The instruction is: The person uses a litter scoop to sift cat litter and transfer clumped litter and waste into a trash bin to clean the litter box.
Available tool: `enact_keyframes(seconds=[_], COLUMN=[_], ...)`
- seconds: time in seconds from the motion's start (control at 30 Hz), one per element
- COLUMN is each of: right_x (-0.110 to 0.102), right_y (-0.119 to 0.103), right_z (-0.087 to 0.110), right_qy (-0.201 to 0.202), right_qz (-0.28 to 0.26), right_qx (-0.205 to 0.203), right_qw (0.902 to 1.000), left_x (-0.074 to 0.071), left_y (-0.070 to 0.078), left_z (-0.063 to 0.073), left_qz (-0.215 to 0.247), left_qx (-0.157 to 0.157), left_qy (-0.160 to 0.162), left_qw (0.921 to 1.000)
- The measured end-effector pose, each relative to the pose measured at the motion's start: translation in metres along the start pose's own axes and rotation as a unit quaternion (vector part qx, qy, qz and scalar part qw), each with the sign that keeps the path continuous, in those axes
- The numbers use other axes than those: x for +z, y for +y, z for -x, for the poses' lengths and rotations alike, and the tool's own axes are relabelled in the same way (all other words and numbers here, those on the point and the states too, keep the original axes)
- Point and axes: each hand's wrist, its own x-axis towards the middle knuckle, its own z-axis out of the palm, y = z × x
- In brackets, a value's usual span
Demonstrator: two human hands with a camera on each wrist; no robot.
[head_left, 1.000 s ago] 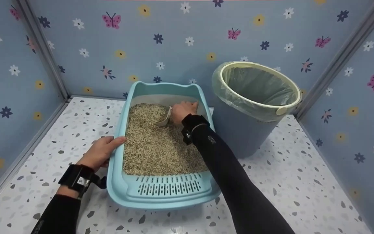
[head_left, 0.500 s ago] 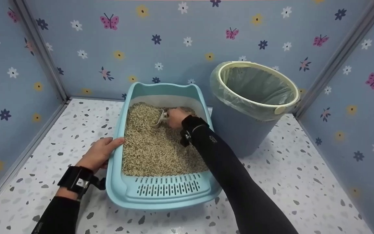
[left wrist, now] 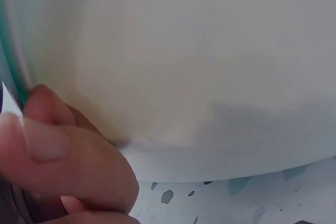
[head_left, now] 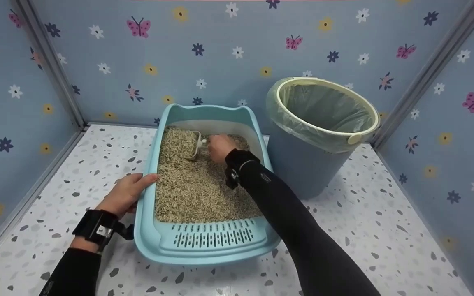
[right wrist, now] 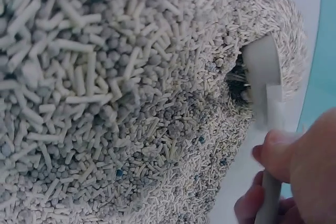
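Note:
A light blue litter box with a slotted front ledge holds beige pellet litter. My right hand grips the handle of a white litter scoop near the back of the box. In the right wrist view, the thumb lies along the handle and the scoop's head is partly buried in pellets. At the left side, my left hand holds the box's rim, thumb on top. The left wrist view shows its curled fingers against the pale outer wall.
A blue-grey bin with a cream rim ring and a clear liner bag stands close to the box's right. Flower-patterned walls rise behind and on both sides. The floor is white with grey speckles.
My right hand and the scoop have moved left through the litter at the back, and pellets heap up around the scoop's head. The left hand stays on the rim.

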Motion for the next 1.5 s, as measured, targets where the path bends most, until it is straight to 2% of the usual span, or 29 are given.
enact_keyframes(seconds=[0.17,0.33,0.5,0.73,0.87,1.0,1.3,1.5], right_x=[0.0,-0.007,-0.009,-0.012,-0.015,-0.017,-0.019,-0.028], right_y=[0.006,0.009,0.013,0.014,0.011,0.009,0.006,-0.001], right_z=[-0.005,0.004,0.009,0.019,0.031,0.044,0.071,0.107], right_qy=[-0.031,-0.076,-0.087,-0.094,-0.096,-0.09,-0.037,0.006], right_qz=[-0.032,-0.047,-0.07,-0.035,-0.055,-0.083,-0.154,-0.208], right_qx=[-0.01,-0.033,-0.057,-0.094,-0.102,-0.092,-0.047,-0.031], right_qw=[0.9989,0.9954,0.9921,0.9905,0.9886,0.9881,0.9862,0.9775], left_x=[0.001,0.002,0.002,0.003,0.003,0.002,-0.006,-0.008], left_y=[0.001,0.001,0.001,-0.001,-0.002,-0.001,-0.001,-0.003], left_z=[0.0,0.0,-0.001,0.0,0.001,0.0,0.0,0.001], left_qz=[-0.002,-0.011,-0.015,-0.017,-0.013,-0.017,-0.03,-0.024], left_qx=[0.003,-0.004,-0.008,-0.014,-0.016,-0.016,-0.016,-0.01], left_qy=[0.001,0.001,-0.001,-0.001,-0.001,0.003,0.001,0.0], left_qw=[1.0,0.9999,0.9998,0.9998,0.9998,0.9997,0.9994,0.9997])
